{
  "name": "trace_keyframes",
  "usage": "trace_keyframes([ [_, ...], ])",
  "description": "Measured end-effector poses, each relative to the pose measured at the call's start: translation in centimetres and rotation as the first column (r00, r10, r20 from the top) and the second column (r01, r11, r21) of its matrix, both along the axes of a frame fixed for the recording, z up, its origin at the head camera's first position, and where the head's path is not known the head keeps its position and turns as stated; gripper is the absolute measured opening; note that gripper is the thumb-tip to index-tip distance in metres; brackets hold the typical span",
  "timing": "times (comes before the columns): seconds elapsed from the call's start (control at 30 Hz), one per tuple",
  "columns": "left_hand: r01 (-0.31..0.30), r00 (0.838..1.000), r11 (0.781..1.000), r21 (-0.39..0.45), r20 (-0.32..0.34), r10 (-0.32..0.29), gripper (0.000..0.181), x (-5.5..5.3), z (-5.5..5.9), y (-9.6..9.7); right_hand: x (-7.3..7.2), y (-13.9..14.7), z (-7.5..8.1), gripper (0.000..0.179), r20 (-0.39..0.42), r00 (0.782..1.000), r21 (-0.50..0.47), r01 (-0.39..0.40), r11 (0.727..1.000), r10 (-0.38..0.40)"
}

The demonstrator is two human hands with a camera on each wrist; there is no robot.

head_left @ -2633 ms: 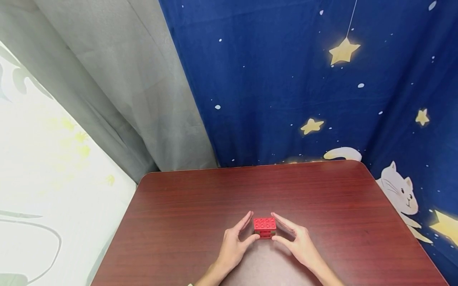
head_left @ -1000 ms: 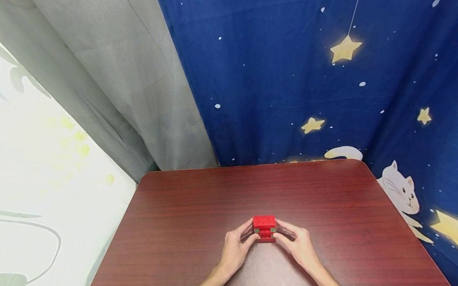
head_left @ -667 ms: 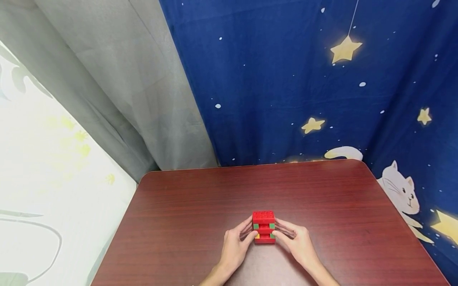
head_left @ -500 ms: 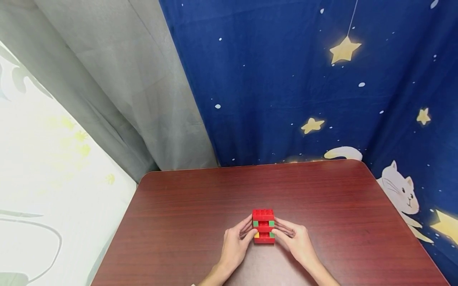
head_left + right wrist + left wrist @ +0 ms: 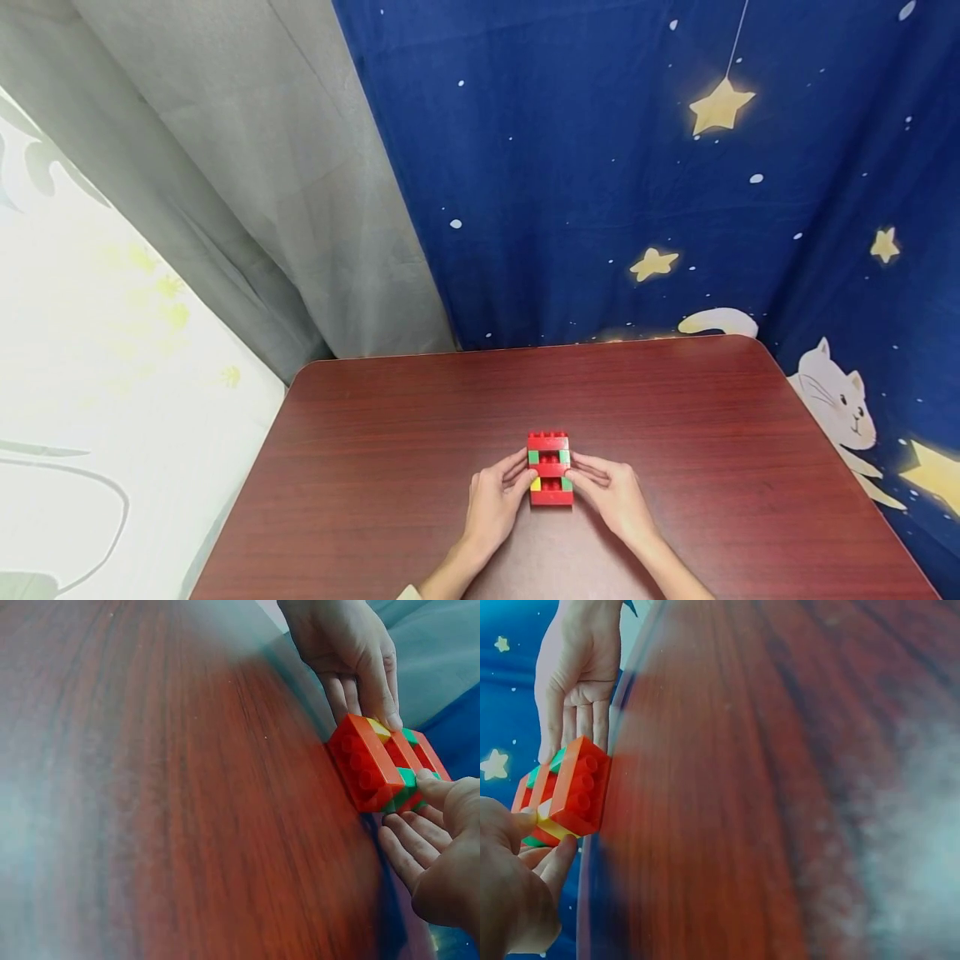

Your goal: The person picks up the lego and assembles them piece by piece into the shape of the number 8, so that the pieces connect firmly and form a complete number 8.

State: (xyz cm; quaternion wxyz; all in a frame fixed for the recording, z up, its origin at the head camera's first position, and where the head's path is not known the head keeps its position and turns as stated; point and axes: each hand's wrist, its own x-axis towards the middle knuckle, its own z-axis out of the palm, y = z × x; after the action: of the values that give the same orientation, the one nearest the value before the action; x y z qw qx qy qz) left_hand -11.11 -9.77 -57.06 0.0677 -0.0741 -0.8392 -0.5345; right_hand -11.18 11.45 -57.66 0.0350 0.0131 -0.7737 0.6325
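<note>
A stack of toy building bricks (image 5: 551, 470) is held between both hands over the near middle of the table. Three red bricks form its layers, with small green and yellow bricks between them and openings in the middle. It leans back, studs away from me, and the lowest brick's hollow underside (image 5: 360, 765) faces the right wrist camera. My left hand (image 5: 491, 504) grips the left side, thumb beside the yellow brick (image 5: 555, 827). On the right side my right hand (image 5: 618, 504) pinches it, thumb at a lower green brick (image 5: 405, 777).
The dark red wooden table (image 5: 375, 450) has rounded far corners. Behind it hang a grey curtain (image 5: 300, 208) and a blue curtain (image 5: 555, 167) with stars and a white cat. A pale patterned cloth (image 5: 112, 375) hangs along the left side.
Both hands have closed from beside the stack onto its sides. The stack has tipped back, so its front face shows more and its studded top less.
</note>
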Motion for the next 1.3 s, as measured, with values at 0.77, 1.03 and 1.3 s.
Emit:
trace_keyframes([
  [0.77, -0.109, 0.994, 0.982, -0.152, -0.032, 0.106, 0.028, -1.5, -0.7, 0.2, -1.2, -0.8, -0.5, 0.026, -0.026, 0.994, 0.175, 0.111, 0.978, -0.108],
  [1.03, -0.137, 0.991, 0.980, -0.147, -0.027, 0.134, 0.027, -1.6, -0.7, 0.3, -1.3, -1.0, -0.4, 0.026, -0.024, 0.992, 0.184, 0.125, 0.975, -0.123],
  [1.3, -0.158, 0.987, 0.979, -0.129, -0.028, 0.156, 0.027, -1.6, -0.8, 0.3, -1.4, -1.2, -0.6, 0.026, -0.027, 0.991, 0.167, 0.131, 0.977, -0.128],
])
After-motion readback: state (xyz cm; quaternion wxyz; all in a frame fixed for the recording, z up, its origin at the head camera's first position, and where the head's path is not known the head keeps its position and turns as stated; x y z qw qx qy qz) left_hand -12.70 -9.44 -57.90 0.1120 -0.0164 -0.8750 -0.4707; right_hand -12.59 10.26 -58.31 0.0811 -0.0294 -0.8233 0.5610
